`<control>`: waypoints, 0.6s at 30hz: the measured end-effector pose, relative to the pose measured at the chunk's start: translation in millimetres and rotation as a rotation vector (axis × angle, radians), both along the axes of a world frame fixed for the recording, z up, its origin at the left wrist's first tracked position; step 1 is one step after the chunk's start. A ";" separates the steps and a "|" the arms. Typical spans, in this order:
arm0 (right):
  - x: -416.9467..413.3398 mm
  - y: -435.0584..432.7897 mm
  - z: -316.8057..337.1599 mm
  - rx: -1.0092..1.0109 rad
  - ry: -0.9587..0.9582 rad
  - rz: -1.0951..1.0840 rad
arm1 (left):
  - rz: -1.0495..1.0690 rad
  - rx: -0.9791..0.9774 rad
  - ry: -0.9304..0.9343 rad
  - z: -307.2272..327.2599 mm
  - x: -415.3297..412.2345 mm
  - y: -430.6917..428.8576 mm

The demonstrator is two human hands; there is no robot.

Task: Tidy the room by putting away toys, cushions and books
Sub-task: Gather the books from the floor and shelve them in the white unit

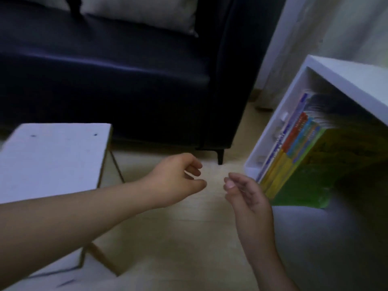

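Both my hands are empty, with the fingers loosely curled around nothing. My right hand hovers just beside the open front of the white shelf cubby. My left hand is farther from the cubby, out past the right hand.

The picture books stand inside the cubby, tilted toward its side wall with their spines facing out at me. Their long axis runs from the cubby's floor up toward its top board. They lie to the right of both hands, so I judge the right hand better placed to reach them.

Further back from the cubby, pale cushions sit on the dark sofa.
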State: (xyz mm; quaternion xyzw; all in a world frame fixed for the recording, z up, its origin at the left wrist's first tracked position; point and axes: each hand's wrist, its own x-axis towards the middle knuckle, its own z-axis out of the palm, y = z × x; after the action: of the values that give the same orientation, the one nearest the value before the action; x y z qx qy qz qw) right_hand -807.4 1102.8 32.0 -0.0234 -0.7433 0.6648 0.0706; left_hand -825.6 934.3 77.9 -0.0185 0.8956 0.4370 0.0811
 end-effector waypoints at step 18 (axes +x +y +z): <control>93.3 -178.9 54.0 0.106 0.152 0.792 | 0.635 -0.053 0.017 63.1 213.1 -175.5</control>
State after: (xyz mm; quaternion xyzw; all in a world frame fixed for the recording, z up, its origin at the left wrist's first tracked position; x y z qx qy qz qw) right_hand -714.1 923.9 86.0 0.3178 -0.7206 0.6013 -0.1350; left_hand -612.5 758.9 141.0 -0.2956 0.8568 0.4170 -0.0675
